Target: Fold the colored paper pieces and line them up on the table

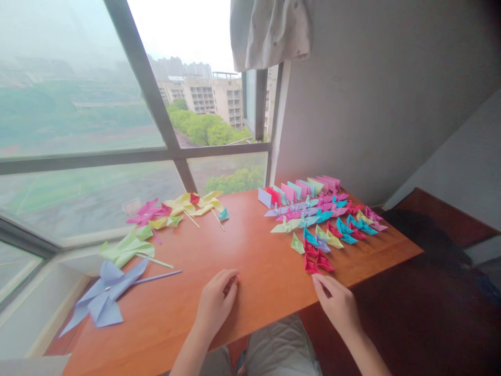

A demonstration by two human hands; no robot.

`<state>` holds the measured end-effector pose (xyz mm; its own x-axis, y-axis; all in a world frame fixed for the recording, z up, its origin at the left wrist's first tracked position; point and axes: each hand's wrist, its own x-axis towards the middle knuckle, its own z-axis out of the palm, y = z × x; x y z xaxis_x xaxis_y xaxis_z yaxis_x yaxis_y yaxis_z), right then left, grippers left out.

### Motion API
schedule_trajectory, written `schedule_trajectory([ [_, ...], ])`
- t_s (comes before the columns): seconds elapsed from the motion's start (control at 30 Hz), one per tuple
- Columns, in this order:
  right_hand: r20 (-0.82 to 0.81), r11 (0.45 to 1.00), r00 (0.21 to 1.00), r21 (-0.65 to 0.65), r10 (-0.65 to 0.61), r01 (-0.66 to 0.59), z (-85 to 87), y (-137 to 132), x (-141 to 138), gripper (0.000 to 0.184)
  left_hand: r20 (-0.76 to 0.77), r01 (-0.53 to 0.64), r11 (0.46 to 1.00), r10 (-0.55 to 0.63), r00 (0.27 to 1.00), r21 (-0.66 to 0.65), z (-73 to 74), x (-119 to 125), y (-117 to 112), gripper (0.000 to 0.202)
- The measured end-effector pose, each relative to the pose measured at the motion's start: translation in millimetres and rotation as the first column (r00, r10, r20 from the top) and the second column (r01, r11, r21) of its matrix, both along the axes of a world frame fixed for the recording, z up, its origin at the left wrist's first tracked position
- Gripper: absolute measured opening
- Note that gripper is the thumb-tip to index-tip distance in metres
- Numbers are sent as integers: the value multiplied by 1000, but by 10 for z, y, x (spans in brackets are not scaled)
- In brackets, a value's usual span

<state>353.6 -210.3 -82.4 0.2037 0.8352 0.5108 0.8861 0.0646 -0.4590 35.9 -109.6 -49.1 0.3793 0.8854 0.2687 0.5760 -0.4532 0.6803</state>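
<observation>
My right hand [337, 302] is at the table's front edge, thumb and forefinger pinched together at the near tip of a red folded paper boat [312, 267]. More red paper boats [324, 260] touch it, with a green paper boat [297, 244] and blue ones [310, 237] behind. Low over the middle of the table, my left hand [217, 300] has its fingers curled in and the thumb close to the forefinger. No object shows in it. Rows of coloured folded paper pieces [289, 225] stretch back beyond the right hand.
Paper pinwheels lie along the window side: a lavender one [107, 292], a green one [127, 249], yellow ones [178, 203] and a pink one [146, 211]. A small teal folded paper [223, 214] sits beside them. Upright folded cards [295, 191] line the wooden table's [250, 318] far right.
</observation>
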Motion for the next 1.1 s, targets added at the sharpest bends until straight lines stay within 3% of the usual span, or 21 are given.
schedule_trajectory([
  [0.33, -46, 1000, 999, 11, -12, 13, -7, -6, -88, 26, 2, -10, 1000, 10, 1000, -9, 3, 14, -18, 20],
  [0.6, -111, 967, 963, -37, 246, -251, 125, 283, -693, 26, 54, -24, 998, 27, 998, -56, 25, 14, 36, 21],
  [0.7, -115, 944, 943, -69, 313, -321, 166, 430, -883, 25, 15, -63, 997, 63, 998, -35, 77, -38, 219, 22],
  [0.8, -119, 934, 935, -89, 334, -345, 159, 524, -969, 24, -110, -165, 985, 170, 979, 53, 166, -123, 532, 22],
  [0.97, -161, 930, 927, -97, 338, -356, 86, 545, -962, 23, -189, -281, 951, 302, 934, 132, 286, -225, 1143, 25],
  [1.1, -195, 928, 922, -102, 335, -359, 75, 531, -952, 22, -238, -318, 934, 350, 906, 163, 317, -159, 1496, 31],
])
